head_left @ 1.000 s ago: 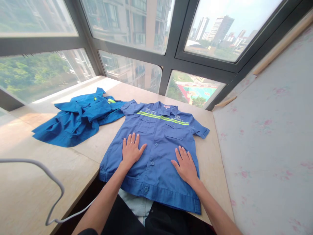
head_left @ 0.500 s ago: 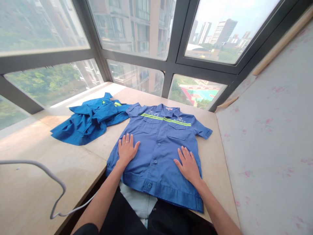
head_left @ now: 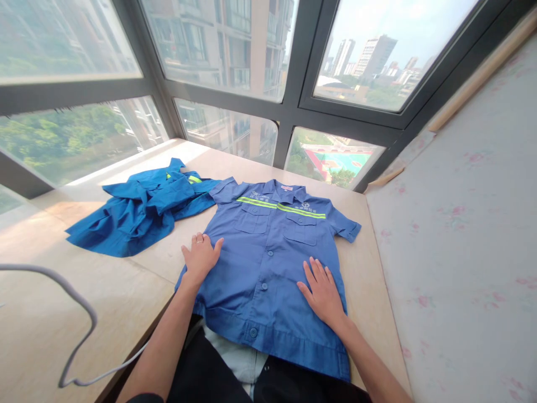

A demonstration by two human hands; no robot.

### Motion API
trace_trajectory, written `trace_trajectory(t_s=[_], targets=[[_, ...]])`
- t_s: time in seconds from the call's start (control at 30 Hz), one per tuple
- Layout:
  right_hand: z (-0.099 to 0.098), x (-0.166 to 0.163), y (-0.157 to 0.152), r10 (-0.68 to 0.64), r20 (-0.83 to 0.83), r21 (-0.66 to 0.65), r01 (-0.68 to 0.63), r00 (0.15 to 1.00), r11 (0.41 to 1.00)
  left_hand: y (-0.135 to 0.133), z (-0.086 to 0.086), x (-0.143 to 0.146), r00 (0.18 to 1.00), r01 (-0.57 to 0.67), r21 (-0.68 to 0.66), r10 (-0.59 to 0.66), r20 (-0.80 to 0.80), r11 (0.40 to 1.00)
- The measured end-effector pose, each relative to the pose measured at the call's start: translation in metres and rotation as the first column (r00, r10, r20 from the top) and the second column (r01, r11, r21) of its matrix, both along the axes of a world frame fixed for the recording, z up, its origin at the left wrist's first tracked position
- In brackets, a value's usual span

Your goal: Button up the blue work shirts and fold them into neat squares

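Observation:
A blue short-sleeved work shirt (head_left: 274, 268) lies spread face up and buttoned, its collar toward the window and a yellow-green reflective stripe across the chest. My left hand (head_left: 199, 258) rests at the shirt's left side edge, thumb stretched out over the cloth and the other fingers bent down around the edge; their tips are partly hidden. On the lower right of the shirt front, my right hand (head_left: 322, 291) lies flat with its fingers extended. The hem hangs toward my lap.
A crumpled blue garment (head_left: 142, 204) with reflective strips lies to the left, touching the shirt's left sleeve. A grey-white cable (head_left: 86, 308) loops over the ledge (head_left: 37, 330) at lower left. Windows rise behind; a flowered wall (head_left: 453, 263) bounds the right.
My left hand has slid left from the shirt front to its side edge, and its fingers have bent. The right hand stays flat in nearly the same spot.

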State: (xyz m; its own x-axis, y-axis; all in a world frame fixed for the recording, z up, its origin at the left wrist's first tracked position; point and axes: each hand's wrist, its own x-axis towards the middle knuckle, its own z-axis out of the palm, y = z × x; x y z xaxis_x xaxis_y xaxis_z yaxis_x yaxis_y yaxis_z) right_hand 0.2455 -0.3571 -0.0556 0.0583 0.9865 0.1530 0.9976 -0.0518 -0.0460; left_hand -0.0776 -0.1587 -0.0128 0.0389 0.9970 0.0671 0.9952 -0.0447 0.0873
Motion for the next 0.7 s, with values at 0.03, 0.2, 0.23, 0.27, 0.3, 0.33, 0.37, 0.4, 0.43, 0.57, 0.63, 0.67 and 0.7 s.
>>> trace_trajectory(t_s=[0.03, 0.2, 0.23, 0.27, 0.3, 0.33, 0.37, 0.4, 0.43, 0.57, 0.63, 0.67, 0.7], targets=[[0.0, -0.001, -0.002, -0.001, -0.001, 0.001, 0.001, 1.0, 1.0, 0.002, 0.003, 0.001, 1.0, -0.01, -0.031, 0.01, -0.01, 0.999], [-0.002, -0.006, -0.009, -0.007, -0.009, -0.011, 0.007, 1.0, 1.0, 0.001, 0.016, 0.03, 0.999, 0.031, -0.002, -0.031, -0.015, 1.0], [-0.001, -0.007, -0.01, -0.008, -0.012, -0.021, 0.008, 1.0, 1.0, -0.001, 0.018, 0.041, 0.997, 0.076, 0.039, -0.077, 0.014, 0.996], [0.0, -0.009, -0.011, -0.008, -0.017, -0.033, 0.008, 1.0, 0.999, -0.002, 0.02, 0.053, 0.99, 0.128, 0.086, -0.133, 0.045, 0.988], [0.001, -0.009, -0.012, -0.009, -0.02, -0.047, 0.008, 1.0, 0.999, -0.003, 0.02, 0.066, 0.978, 0.185, 0.135, -0.196, 0.074, 0.974], [0.003, -0.01, -0.012, -0.009, -0.022, -0.061, 0.008, 1.0, 0.998, -0.003, 0.02, 0.079, 0.959, 0.247, 0.173, -0.266, 0.1, 0.953], [0.005, -0.01, -0.013, -0.009, -0.022, -0.076, 0.007, 1.0, 0.997, -0.003, 0.018, 0.091, 0.933, 0.311, 0.196, -0.338, 0.123, 0.93], [0.006, -0.01, -0.013, -0.008, -0.021, -0.089, 0.006, 1.0, 0.996, -0.003, 0.015, 0.102, 0.903, 0.373, 0.2, -0.403, 0.146, 0.906], [0.008, -0.01, -0.014, -0.005, -0.02, -0.101, 0.003, 1.0, 0.995, -0.003, 0.011, 0.111, 0.875, 0.426, 0.186, -0.455, 0.166, 0.885], [0.013, -0.008, -0.019, 0.01, -0.022, -0.13, -0.013, 1.0, 0.991, -0.004, -0.011, 0.127, 0.829, 0.513, 0.096, -0.521, 0.202, 0.853], [0.015, -0.008, -0.024, 0.021, -0.026, -0.141, -0.025, 0.999, 0.99, -0.008, -0.019, 0.125, 0.836, 0.5, 0.106, -0.511, 0.197, 0.859], [0.015, -0.008, -0.027, 0.027, -0.029, -0.145, -0.031, 0.999, 0.989, -0.012, -0.022, 0.123, 0.84, 0.492, 0.119, -0.506, 0.194, 0.862], [0.016, -0.008, -0.03, 0.031, -0.033, -0.148, -0.036, 0.999, 0.988, -0.015, -0.023, 0.12, 0.844, 0.485, 0.129, -0.501, 0.192, 0.865]])
